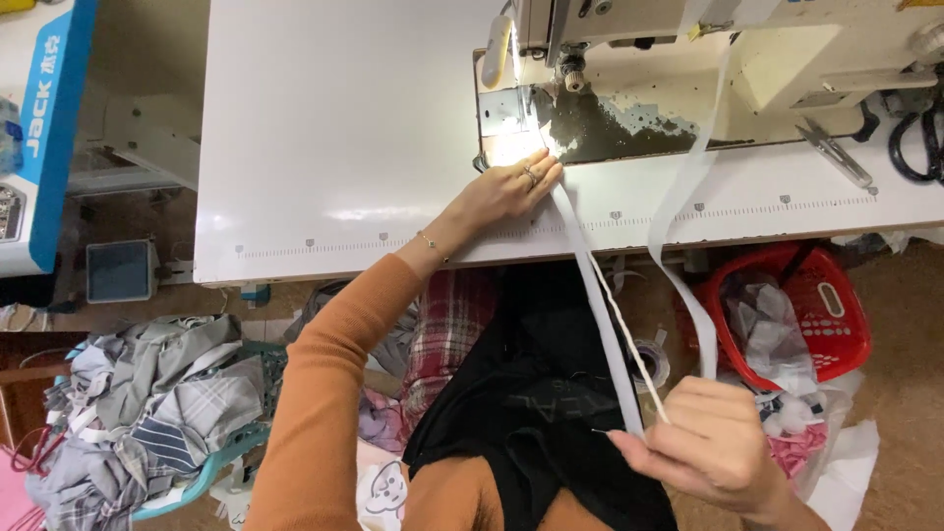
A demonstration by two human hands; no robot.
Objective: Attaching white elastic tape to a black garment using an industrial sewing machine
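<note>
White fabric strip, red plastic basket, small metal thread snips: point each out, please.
White fabric strip (590, 285), head view, mid-length between the hands.
Red plastic basket (836, 315), head view, its right wall.
Small metal thread snips (836, 154), head view, middle of the blades.

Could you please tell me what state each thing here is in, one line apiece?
Left hand: flat on the white strip near the needle.
Right hand: closed, pinching the strip and a cord.
White strip: pulled taut between both hands.
Cord: lying along the strip.
Sewing machine lamp: lit.
Scissors: closed, lying on the table.
Red basket: holding scraps.
Table: bearing the machine.
</note>
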